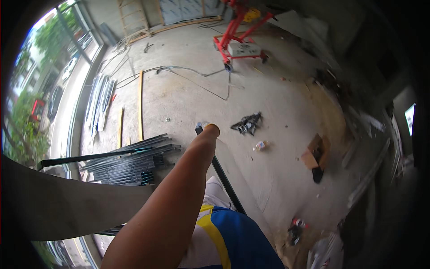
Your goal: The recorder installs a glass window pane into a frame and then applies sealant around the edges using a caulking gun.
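My left forearm reaches up from the lower edge, bare to the wrist. At its end my left hand wears a pale grey glove with an orange cuff. It appears closed around the upper end of a dark metal bar, which slants down to the right behind the arm. Most of the fingers are too small and hidden to make out. Another dark bar runs across at the left, above a broad grey surface. My right hand is out of view. Blue shorts with a yellow stripe show below.
Dark metal profiles lie stacked on the concrete floor at left, near wooden strips and wrapped lengths. A red wheeled lift stands at the back. Black plastic, a bottle and an open carton lie right.
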### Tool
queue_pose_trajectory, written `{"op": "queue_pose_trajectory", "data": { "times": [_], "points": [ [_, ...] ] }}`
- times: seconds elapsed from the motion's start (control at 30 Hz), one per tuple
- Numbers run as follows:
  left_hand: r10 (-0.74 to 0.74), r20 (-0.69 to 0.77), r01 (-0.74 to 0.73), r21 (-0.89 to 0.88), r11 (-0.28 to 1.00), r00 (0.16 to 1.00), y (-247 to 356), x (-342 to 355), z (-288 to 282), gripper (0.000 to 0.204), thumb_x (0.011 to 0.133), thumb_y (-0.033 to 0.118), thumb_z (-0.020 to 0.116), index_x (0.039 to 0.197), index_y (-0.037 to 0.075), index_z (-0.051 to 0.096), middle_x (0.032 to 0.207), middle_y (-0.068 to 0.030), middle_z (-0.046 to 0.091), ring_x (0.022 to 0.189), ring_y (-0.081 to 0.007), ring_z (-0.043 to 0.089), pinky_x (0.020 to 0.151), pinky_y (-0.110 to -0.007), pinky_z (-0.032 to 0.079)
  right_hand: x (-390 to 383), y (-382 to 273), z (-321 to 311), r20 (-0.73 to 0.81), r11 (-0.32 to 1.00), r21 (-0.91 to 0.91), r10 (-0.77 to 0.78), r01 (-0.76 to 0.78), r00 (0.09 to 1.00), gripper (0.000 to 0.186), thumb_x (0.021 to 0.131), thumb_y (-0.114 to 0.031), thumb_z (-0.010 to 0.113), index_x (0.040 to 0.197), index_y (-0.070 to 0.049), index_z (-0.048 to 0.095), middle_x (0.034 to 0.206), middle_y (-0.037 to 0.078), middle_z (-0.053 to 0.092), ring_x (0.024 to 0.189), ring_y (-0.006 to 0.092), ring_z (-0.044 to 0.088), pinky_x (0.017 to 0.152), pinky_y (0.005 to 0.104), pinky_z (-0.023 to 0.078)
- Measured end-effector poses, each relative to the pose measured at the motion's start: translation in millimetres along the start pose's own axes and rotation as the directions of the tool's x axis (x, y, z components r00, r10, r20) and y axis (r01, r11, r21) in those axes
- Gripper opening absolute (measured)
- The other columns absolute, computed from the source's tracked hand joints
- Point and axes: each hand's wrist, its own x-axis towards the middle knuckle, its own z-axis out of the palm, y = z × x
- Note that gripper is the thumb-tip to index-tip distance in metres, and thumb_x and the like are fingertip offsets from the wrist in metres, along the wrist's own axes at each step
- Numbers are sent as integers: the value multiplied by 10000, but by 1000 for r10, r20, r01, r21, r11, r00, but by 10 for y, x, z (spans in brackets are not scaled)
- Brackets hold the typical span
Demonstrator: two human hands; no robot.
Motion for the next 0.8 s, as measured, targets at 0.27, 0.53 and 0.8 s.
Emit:
{"op": "queue_pose_trajectory", "data": {
  "times": [0.27,0.53,0.8],
  "points": [
    [-20,61,32,-202,979,998,-2008,1302,-817,357,887,233,725,1238,191,775,1269,-48,742,1175,-265,702,978,-572,513,887,-2511,-1446,-27,979,-174,-109,102,994,611,1040,-510,400,1334,-47,670,1480,219,590,1390,337,542,1131,458,429],
    [-129,145,174,-362,916,981,-4136,2753,-1409,321,907,228,686,1207,172,785,1257,-77,747,1157,-289,713,960,-532,542,1368,-4310,-2521,9,921,-329,-220,211,975,583,1038,-488,421,1307,-48,693,1469,214,604,1378,328,554,1122,456,437],
    [-122,229,207,-396,895,966,-6172,3651,-1517,359,945,239,631,1282,215,751,1309,-42,727,1197,-283,697,961,-519,541,2563,-6829,-3521,117,900,-421,-75,118,990,669,1017,-573,462,1394,-47,629,1485,215,585,1387,374,533,1148,444,410]
  ]
}}
